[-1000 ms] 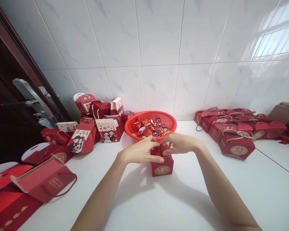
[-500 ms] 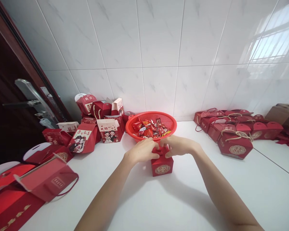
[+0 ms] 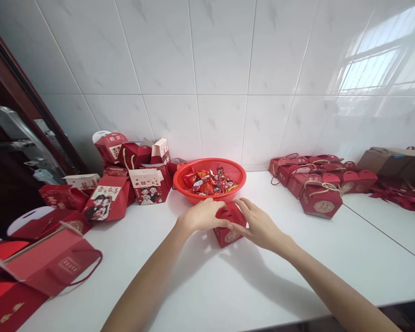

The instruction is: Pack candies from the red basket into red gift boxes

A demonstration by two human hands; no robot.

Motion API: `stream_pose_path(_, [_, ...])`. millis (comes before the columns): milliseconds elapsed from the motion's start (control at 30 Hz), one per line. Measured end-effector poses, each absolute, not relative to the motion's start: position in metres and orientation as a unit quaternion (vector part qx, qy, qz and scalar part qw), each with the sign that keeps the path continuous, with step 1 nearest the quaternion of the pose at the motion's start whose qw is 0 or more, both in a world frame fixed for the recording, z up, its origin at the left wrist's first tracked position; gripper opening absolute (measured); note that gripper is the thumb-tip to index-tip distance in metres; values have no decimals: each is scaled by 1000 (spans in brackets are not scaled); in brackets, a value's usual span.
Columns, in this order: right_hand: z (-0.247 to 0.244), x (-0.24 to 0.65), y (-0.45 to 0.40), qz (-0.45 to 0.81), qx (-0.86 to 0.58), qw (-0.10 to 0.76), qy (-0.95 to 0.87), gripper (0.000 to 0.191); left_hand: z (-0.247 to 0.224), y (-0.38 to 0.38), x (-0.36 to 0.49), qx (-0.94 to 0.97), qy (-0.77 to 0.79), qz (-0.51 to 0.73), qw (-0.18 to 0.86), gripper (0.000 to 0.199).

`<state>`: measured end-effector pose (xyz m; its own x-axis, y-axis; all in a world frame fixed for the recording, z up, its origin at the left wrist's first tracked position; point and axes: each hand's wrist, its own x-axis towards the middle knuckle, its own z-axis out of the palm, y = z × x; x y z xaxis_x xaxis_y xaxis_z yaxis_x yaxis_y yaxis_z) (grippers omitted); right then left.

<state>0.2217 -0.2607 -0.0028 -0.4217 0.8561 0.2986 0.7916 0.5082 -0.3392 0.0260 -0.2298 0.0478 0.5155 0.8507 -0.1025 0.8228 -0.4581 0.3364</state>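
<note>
A small red box (image 3: 224,237) with a round pale emblem stands on the white table, just in front of the red basket. My left hand (image 3: 204,216) lies on the left side of its top, fingers curved over the flaps. From the right, my right hand (image 3: 257,223) grips the top of the same box, thumb in front and fingers behind. The two thumbs nearly meet at the front edge. Wrapped sweets (image 3: 212,182) lie in the red basket (image 3: 242,177) behind the hands.
Open red boxes (image 3: 105,200) crowd the left side, the nearest ones at the front left (image 3: 51,263). Tied red boxes (image 3: 321,200) stand in a group at the right, with brown cardboard (image 3: 383,163) and dark red ribbons (image 3: 397,193) beyond. A tiled wall closes the back.
The view has shifted, so most things sit further left. My right hand has changed its hold, its fingers now spread over the box's top. The box has turned slightly.
</note>
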Motion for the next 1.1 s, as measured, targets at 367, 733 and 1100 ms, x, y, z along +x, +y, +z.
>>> stream_pose_path(367, [-63,264,-300,-36,-580,324,-747,55,33,-244,55,896,351,30,271,67])
stream_pose_path(733, [-76,475,-327,-192,-735,446,-474,80,26,-237,56,914,324,20,244,54])
stream_pose_path(1100, [-74,529,-230,-67,-731,535,-418,108,30,-241,56,920,309,68,232,41])
